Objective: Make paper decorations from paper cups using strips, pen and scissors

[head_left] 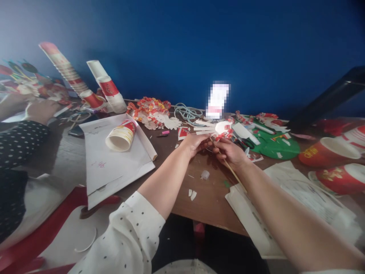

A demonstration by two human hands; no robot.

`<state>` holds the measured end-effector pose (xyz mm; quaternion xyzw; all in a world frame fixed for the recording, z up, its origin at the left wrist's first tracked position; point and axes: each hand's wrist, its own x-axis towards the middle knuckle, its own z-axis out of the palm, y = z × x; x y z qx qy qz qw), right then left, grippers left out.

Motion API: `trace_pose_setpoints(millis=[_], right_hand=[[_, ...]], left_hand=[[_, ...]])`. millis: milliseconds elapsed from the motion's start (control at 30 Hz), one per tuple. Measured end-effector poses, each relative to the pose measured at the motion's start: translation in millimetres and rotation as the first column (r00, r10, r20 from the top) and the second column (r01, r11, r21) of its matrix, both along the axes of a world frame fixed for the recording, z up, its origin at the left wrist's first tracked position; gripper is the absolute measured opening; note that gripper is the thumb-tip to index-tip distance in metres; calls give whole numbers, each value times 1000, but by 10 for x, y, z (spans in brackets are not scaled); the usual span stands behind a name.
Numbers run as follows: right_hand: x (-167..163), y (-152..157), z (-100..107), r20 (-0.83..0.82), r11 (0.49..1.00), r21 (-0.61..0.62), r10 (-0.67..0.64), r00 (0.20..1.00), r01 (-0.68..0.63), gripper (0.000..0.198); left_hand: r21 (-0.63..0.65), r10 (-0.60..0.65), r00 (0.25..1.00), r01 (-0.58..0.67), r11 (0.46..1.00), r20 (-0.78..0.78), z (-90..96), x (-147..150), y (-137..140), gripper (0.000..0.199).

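Observation:
My left hand [196, 144] and my right hand [231, 153] meet over the middle of the table, both closed around one small piece of work. It is a paper cutout [222, 128], white in the middle with red and orange edges, standing just above my fingertips. A thin wooden stick [233, 173] runs from between the hands down toward my right wrist. The fingers of my right hand wrap the stick, while my left fingertips pinch near its upper end. My fingers hide where stick and cutout meet. White paper strips [203, 130] lie right behind my left hand.
A pile of red and white cutouts [154, 112], a blurred phone-like screen [218, 99] and a green sheet [281, 146] lie behind. Paper cups [118, 139] rest on a white board [114, 175] at left; red cups [327, 152] stand right. A co-worker's hands [42, 109] are far left.

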<state>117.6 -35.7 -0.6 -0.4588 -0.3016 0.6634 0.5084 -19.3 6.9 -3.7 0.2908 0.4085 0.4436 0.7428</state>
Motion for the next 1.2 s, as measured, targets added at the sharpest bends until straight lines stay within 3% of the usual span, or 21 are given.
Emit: trace_pose_setpoints(millis=[200,300,533,667,967,1200], right_hand=[[4,-1,-11,-3,999,-27,-25,1000,25,16],[26,11,-18,-44,999,-33,16,999,-18,16],[93,33,49,-163,991,-86,88,983,-103,16],[73,16,71,-162,989,-109,77,984,-95,16],[39,-3,20,-36,998,4,65,997,-65,16],[46,-14,-4,47,992,67,104,993,-107,24]], left_hand=[[-14,-10,1000,10,1000,-13,23,3,-13,6],[-28,2,999,-3,1000,-35,45,-6,-23,4],[11,-116,993,116,993,10,12,-57,26,4],[14,-103,995,103,995,2,-13,-44,32,4],[-65,1,997,-6,998,-75,92,-3,-39,2],[-62,-4,999,1,998,-39,53,-7,-28,5]])
